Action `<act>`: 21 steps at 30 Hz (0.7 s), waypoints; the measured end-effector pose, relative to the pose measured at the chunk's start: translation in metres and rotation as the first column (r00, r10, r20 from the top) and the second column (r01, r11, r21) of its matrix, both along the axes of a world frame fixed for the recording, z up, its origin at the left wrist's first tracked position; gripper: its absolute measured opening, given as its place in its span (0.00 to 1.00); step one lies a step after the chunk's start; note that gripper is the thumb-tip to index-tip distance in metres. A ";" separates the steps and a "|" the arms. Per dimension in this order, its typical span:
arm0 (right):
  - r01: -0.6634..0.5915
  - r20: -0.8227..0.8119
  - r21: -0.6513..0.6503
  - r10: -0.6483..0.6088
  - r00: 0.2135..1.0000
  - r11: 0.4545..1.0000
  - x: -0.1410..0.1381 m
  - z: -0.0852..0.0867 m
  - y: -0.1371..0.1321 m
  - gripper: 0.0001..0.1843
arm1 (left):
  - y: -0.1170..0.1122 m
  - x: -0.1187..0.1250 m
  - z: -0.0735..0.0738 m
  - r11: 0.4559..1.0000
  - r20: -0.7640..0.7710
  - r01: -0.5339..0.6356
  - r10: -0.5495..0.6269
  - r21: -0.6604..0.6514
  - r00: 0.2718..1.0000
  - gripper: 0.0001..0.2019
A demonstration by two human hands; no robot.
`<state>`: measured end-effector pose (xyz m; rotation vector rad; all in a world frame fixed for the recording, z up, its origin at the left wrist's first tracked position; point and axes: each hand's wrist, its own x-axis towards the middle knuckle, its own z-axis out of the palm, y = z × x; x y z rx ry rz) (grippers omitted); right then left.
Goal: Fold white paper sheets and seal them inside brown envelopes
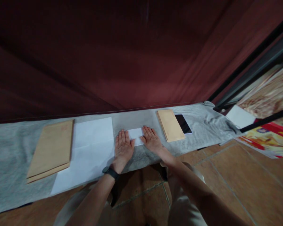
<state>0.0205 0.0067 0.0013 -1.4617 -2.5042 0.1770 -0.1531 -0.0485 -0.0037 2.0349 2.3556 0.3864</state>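
A small folded white paper (135, 135) lies flat on the grey cloth between my hands. Flat on its left end rests my left hand (124, 146), fingers stretched out, with a dark watch on the wrist. My right hand (152, 140) lies palm down at the paper's right end, its fingers extended too. Left of my left hand is a stack of large white sheets (91, 150) with a crease across it. A bigger stack of brown envelopes (52, 147) partly covers those sheets. To the right of my right hand sit smaller brown envelopes (171, 125), overlapping a dark-screened phone (183, 123).
The grey cloth (202, 117) covers a long narrow surface along a dark red wall (132, 62). At the right stand a black metal frame (250, 62), a white box (240, 117) and a red-and-yellow printed package (271, 138). Below is a tiled floor (245, 182).
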 end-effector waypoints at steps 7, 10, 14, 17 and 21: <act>0.020 0.006 0.019 -0.020 1.000 1.000 0.011 -0.002 0.002 0.31 | -0.003 -0.004 0.001 0.997 -0.006 -0.040 0.041 0.067 0.999 0.32; 0.015 0.006 0.039 -0.015 1.000 0.999 0.013 -0.005 0.003 0.30 | -0.005 -0.001 0.008 0.989 -0.005 0.053 -0.053 0.139 0.999 0.31; 0.014 0.006 0.062 -0.015 1.000 0.998 0.012 -0.007 0.003 0.30 | -0.010 0.013 0.015 0.948 -0.013 0.296 -0.297 0.115 0.955 0.29; 0.014 0.018 0.064 -0.016 1.000 0.998 0.012 -0.006 0.003 0.30 | -0.012 0.023 0.014 0.938 -0.016 0.344 -0.343 0.053 0.939 0.30; 0.010 0.034 0.056 -0.011 0.999 0.998 0.013 -0.004 0.004 0.30 | -0.012 0.023 0.006 0.959 -0.032 0.282 -0.281 0.032 0.959 0.33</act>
